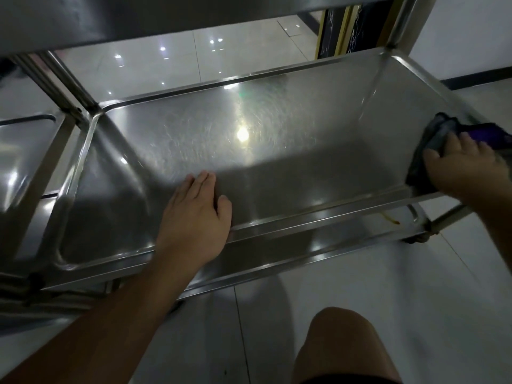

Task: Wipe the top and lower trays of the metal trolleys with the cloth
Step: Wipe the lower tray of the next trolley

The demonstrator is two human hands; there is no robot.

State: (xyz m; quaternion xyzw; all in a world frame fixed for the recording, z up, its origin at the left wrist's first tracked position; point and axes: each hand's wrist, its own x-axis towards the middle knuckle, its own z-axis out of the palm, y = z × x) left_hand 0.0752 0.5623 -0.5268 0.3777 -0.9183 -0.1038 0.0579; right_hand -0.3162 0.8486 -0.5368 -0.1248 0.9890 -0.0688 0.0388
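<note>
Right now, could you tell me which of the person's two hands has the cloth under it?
The right hand, at the tray's right end, presses the dark cloth. The left hand rests bare on the near rim.

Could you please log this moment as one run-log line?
stage: wiping lower tray | right hand: presses cloth at right end | left hand: flat on near rim

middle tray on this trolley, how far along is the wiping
In hand: the right hand presses the dark cloth against the right end of the middle tray, while the left hand rests flat on its near edge. Faint swirl marks around the glare hint that the tray floor has been wiped, though that is uncertain. Left: the bottom tray below and the neighbouring trolley's tray show no sign either way.
</note>
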